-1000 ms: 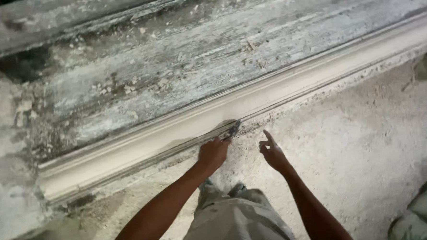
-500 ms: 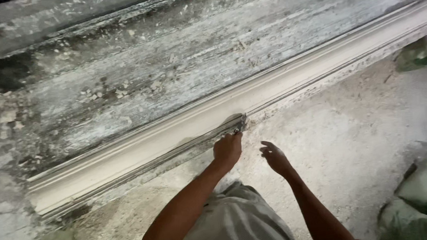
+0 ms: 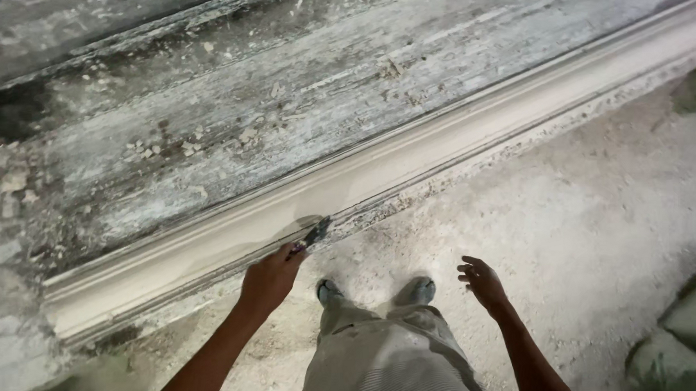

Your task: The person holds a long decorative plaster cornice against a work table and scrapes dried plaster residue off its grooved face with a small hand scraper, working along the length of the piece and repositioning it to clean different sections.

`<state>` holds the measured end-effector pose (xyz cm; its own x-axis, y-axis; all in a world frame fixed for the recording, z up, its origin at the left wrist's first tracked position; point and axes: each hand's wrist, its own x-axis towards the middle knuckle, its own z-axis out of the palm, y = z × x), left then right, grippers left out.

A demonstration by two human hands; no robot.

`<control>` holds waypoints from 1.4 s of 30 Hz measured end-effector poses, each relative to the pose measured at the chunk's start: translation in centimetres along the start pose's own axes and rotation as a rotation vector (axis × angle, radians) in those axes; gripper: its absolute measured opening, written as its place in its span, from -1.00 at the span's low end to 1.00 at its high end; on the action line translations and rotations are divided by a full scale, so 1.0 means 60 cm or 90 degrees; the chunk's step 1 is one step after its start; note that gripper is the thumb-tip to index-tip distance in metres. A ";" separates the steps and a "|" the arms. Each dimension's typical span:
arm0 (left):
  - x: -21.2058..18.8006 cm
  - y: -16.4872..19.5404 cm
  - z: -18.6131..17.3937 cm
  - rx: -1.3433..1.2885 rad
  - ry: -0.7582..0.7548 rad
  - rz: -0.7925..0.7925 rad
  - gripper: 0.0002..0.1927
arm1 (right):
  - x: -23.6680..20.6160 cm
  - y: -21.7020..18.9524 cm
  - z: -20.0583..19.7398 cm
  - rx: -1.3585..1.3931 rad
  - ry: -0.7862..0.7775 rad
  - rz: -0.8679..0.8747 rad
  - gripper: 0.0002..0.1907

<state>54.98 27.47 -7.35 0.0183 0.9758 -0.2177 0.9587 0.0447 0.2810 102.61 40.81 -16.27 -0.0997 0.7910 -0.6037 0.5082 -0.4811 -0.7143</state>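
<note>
One long white plaster moulding [image 3: 409,165]; one small dark scraper [image 3: 312,236], gripped by left hand [image 3: 269,281], blade touched moulding's near edge. Right hand [image 3: 483,282] half-open, empty.

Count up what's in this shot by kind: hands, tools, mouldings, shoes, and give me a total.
Hands: 2, the left hand and the right hand
Scraper-like tools: 1, the small tool in the left hand
Long white mouldings: 1
Shoes: 2
Total: 6

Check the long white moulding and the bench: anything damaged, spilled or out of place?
The long white plaster moulding looks straight and unbroken. Loose plaster crumbs and flakes litter the grey streaked bench top behind it. The left hand holds a small scraper at its lower edge.
</note>
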 end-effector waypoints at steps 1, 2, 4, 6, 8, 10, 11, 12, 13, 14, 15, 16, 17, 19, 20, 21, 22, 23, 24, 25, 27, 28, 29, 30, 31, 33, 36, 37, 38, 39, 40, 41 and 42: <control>0.010 0.006 0.003 0.002 0.015 0.013 -0.65 | 0.009 0.004 -0.006 -0.007 -0.008 0.002 -0.53; 0.023 0.014 0.007 0.004 0.031 0.026 -0.66 | 0.020 0.006 -0.013 -0.015 -0.016 0.003 -0.54; 0.054 0.036 0.011 -0.011 0.068 0.051 -0.61 | 0.046 0.005 -0.031 -0.034 -0.033 -0.003 -0.53; 0.068 0.053 0.002 -0.046 0.065 0.022 -0.61 | 0.077 -0.002 -0.056 -0.051 -0.051 -0.023 -0.50; 0.065 0.066 -0.019 -0.118 0.016 -0.070 -0.64 | 0.104 -0.005 -0.094 -0.031 -0.068 -0.093 -0.51; 0.043 0.075 -0.048 -0.206 0.013 -0.239 -0.64 | 0.133 -0.010 -0.139 -0.044 -0.068 -0.145 -0.56; 0.034 0.083 -0.060 -0.182 0.047 -0.224 -0.59 | 0.142 -0.011 -0.160 -0.065 -0.060 -0.161 -0.59; 0.026 0.093 -0.070 -0.157 0.081 -0.208 -0.53 | 0.155 -0.015 -0.178 -0.085 -0.052 -0.177 -0.61; 0.024 0.106 -0.075 -0.129 0.115 -0.191 -0.46 | 0.168 -0.021 -0.192 -0.155 -0.046 -0.144 -0.61; 0.024 0.122 -0.076 -0.110 0.096 -0.202 -0.49 | 0.180 -0.026 -0.204 -0.226 -0.038 -0.111 -0.60; 0.029 0.139 -0.072 -0.092 0.077 -0.212 -0.52 | 0.192 -0.034 -0.213 -0.297 -0.028 -0.080 -0.55; 0.037 0.156 -0.065 -0.075 0.055 -0.220 -0.55 | 0.205 -0.044 -0.219 -0.387 -0.010 -0.129 -0.54; 0.045 0.171 -0.056 -0.078 0.081 -0.198 -0.57 | 0.218 -0.056 -0.221 -0.474 0.011 -0.177 -0.52; 0.055 0.191 -0.034 -0.082 0.134 -0.150 -0.61 | 0.238 -0.082 -0.228 -0.471 0.059 -0.360 -0.58; 0.057 0.192 -0.025 -0.072 0.096 -0.169 -0.60 | 0.249 -0.097 -0.228 -0.375 0.083 -0.488 -0.63; 0.057 0.187 -0.017 -0.062 0.057 -0.186 -0.58 | 0.258 -0.113 -0.228 -0.273 0.108 -0.609 -0.63; 0.055 0.178 -0.012 -0.051 0.015 -0.200 -0.56 | 0.265 -0.128 -0.229 -0.316 0.144 -0.630 -0.61; 0.054 0.167 -0.006 -0.047 0.031 -0.181 -0.56 | 0.272 -0.142 -0.228 -0.359 0.182 -0.651 -0.59; 0.056 0.155 -0.002 -0.040 0.048 -0.159 -0.54 | 0.278 -0.157 -0.224 -0.365 0.196 -0.666 -0.51; 0.063 0.147 0.004 -0.033 0.067 -0.132 -0.53 | 0.284 -0.171 -0.219 -0.371 0.214 -0.681 -0.42; 0.105 0.145 0.021 -0.050 0.043 -0.128 -0.57 | 0.290 -0.190 -0.204 -0.406 0.232 -0.661 -0.29; 0.122 0.150 0.030 -0.064 0.029 -0.126 -0.59 | 0.293 -0.198 -0.196 -0.440 0.229 -0.630 -0.24; 0.156 0.169 0.048 -0.019 -0.015 -0.104 -0.54 | 0.294 -0.208 -0.186 -0.469 0.228 -0.606 -0.19; 0.203 0.199 0.066 0.029 -0.055 -0.082 -0.48 | 0.295 -0.216 -0.178 -0.464 0.234 -0.609 -0.17; 0.228 0.220 0.079 0.004 0.045 -0.048 -0.55 | 0.294 -0.222 -0.172 -0.464 0.236 -0.607 -0.15; 0.250 0.245 0.099 -0.051 0.114 -0.021 -0.61 | 0.292 -0.227 -0.168 -0.468 0.229 -0.595 -0.13; 0.219 0.233 0.089 -0.094 0.041 -0.041 -0.60 | 0.283 -0.232 -0.172 -0.456 0.207 -0.563 -0.14; 0.201 0.217 0.077 -0.092 0.034 -0.052 -0.60 | 0.279 -0.235 -0.174 -0.448 0.200 -0.555 -0.13; 0.185 0.198 0.063 -0.089 0.030 -0.064 -0.59 | 0.276 -0.238 -0.175 -0.439 0.193 -0.550 -0.12; 0.167 0.181 0.052 -0.052 0.036 -0.061 -0.59 | 0.272 -0.240 -0.174 -0.430 0.185 -0.524 -0.12; 0.159 0.170 0.043 -0.014 0.040 -0.057 -0.59 | 0.270 -0.243 -0.172 -0.420 0.176 -0.497 -0.12; 0.163 0.169 0.040 0.027 0.048 -0.049 -0.58 | 0.268 -0.247 -0.170 -0.409 0.172 -0.470 -0.12; 0.177 0.180 0.043 -0.002 -0.006 -0.065 -0.55 | 0.267 -0.250 -0.168 -0.425 0.183 -0.488 -0.14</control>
<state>66.26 37.79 -9.02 -0.0766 0.9642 -0.2540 0.9547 0.1444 0.2602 102.02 64.52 -11.63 -0.4309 0.8973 0.0954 0.7715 0.4212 -0.4768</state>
